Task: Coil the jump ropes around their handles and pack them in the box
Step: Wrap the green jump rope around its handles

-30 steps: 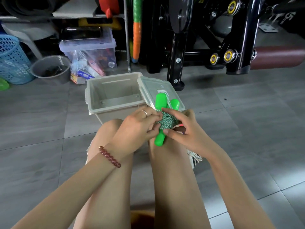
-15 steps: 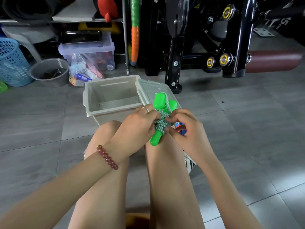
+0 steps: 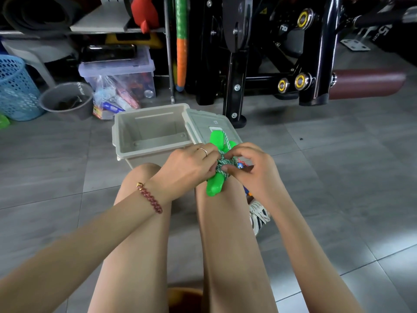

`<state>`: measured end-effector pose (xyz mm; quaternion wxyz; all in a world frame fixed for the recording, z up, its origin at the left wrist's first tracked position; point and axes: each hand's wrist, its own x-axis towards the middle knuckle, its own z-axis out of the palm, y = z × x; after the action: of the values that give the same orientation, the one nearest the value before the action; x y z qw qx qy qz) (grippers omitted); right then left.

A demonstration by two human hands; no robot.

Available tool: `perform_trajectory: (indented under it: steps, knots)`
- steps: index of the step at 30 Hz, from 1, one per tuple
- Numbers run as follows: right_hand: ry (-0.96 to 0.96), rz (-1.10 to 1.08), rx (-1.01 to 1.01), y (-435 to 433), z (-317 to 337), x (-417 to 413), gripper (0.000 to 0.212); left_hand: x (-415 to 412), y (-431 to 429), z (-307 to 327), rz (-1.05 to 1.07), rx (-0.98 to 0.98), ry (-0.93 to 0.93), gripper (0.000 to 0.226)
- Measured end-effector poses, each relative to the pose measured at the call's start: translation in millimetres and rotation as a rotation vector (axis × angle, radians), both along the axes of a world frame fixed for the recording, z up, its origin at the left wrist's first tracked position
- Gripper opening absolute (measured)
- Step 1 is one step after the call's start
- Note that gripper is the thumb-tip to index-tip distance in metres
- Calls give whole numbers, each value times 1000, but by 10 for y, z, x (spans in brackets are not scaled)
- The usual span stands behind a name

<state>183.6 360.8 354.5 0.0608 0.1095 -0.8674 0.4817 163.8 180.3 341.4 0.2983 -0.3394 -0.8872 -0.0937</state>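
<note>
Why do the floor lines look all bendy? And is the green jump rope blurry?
Head view: the wide-angle lens bends the lines between the floor tiles near the edges; the green jump rope looks sharp between the left hand and right hand; soft light gleams off the floor tiles at lower right.

One box [image 3: 153,132], one lid [image 3: 203,120] right of it, two green handles [image 3: 214,188] with one rope [image 3: 223,166] in front, one basket [image 3: 15,86], one bucket [image 3: 67,102], one tub [image 3: 117,71] behind it.
</note>
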Motion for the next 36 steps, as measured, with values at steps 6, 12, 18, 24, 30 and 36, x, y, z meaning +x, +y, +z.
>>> perform_trajectory:
  steps: [6, 12, 18, 24, 30, 36]
  knots:
    - [58, -30, 62, 38, 1, 106, 18, 40, 126, 84, 11, -78, 88, 15]
    - [127, -59, 77, 61, -19, 127, 9, 107, 186, 149, -29, 85, -204, 23]
    - [196, -115, -24, 17, -114, 147, 9, 132, 293, 64, -68, 508, -565, 24]
    - [16, -80, -167, 6, -55, 83, 20, 213, 326, 15, 1, 651, -561, 25]
    - [-41, -69, -191, 71, 1, 102, 27, 177, 327, 38, -53, 592, -536, 20]
    - [-67, -56, -329, 172, -10, 166, 18, 185, 404, 44, -50, 680, -666, 11]
